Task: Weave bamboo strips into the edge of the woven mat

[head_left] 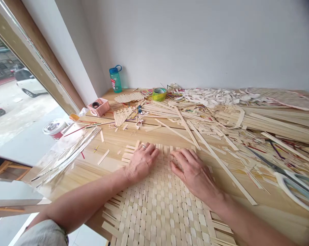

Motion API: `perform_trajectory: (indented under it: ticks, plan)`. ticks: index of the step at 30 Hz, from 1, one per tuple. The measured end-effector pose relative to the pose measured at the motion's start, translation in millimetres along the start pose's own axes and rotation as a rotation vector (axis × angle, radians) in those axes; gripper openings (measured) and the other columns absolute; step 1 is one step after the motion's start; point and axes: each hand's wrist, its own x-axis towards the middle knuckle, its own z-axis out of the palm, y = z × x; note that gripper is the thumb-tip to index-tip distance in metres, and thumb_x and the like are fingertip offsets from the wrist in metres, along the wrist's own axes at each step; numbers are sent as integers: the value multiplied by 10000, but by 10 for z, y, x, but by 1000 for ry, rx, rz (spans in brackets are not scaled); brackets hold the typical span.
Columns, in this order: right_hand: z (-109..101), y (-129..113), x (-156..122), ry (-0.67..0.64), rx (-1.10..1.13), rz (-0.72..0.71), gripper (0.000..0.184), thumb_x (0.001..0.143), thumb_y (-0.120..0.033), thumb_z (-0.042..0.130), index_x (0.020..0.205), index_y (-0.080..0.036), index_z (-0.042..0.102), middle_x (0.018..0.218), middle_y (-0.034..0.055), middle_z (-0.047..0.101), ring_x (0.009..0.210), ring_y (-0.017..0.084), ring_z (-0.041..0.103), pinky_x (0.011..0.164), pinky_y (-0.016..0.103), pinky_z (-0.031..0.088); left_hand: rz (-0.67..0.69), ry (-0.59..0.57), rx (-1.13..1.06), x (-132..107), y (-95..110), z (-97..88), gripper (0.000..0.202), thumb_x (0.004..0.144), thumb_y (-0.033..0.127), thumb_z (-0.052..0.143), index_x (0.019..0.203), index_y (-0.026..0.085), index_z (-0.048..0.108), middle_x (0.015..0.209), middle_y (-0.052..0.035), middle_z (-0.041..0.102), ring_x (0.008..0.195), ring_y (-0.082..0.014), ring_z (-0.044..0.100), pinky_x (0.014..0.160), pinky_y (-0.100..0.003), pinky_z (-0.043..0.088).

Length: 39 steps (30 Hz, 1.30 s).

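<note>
A mat [167,205] of pale flat strips in a checkered weave lies before me, reaching past the table's near edge. Loose strip ends stick out along its sides and far edge. My left hand [142,160], with a ring on one finger, rests on the far left part of the mat, its fingers curled down onto the strips. Opposite it, my right hand [192,171] has bent fingers on the far right part, thumb and forefinger close together at the strip ends. The undersides of the fingers of both hands are hidden.
White-handled scissors [284,174] lie at the right. Loose strips [215,157] and scraps cover the back and right of the wooden table [87,174]. Farther off stand a blue-green bottle [115,80], a pink basket [99,107] and a yellow-green tape roll [159,94].
</note>
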Motion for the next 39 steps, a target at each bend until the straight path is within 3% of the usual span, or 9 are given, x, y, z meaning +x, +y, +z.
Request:
perform_trajectory:
  ticks: [9, 16, 22, 39]
  plan:
    - [29, 12, 19, -6, -38, -48, 230, 942, -78, 506, 1092, -204, 628, 947, 79, 664, 898, 279, 587, 763, 413, 491, 49, -5, -13, 25, -5, 33, 134, 962, 107, 515, 1042, 195, 576, 994, -89, 603, 951, -264, 558, 847, -404, 484]
    - [-37, -23, 44, -73, 6, 31, 211, 920, -64, 541, 1073, -175, 636, 968, 87, 647, 937, 280, 572, 792, 410, 506, 50, 33, -78, 37, -16, -4, 172, 946, 47, 476, 928, 194, 565, 921, -81, 588, 912, -259, 539, 806, -380, 478]
    - [-57, -15, 57, -108, 37, 92, 234, 890, -49, 563, 1069, -178, 642, 967, 82, 631, 940, 273, 568, 811, 400, 504, 65, 64, -130, 59, -54, 17, 213, 934, 21, 427, 956, 188, 557, 967, -95, 581, 903, -266, 513, 799, -393, 478]
    - [-40, -17, 44, -99, 12, 64, 250, 879, -37, 594, 1082, -173, 645, 957, 75, 637, 931, 273, 567, 795, 399, 510, 52, 71, -83, 60, -36, 90, 241, 894, -13, 415, 933, 182, 552, 933, -89, 581, 868, -260, 508, 770, -377, 490]
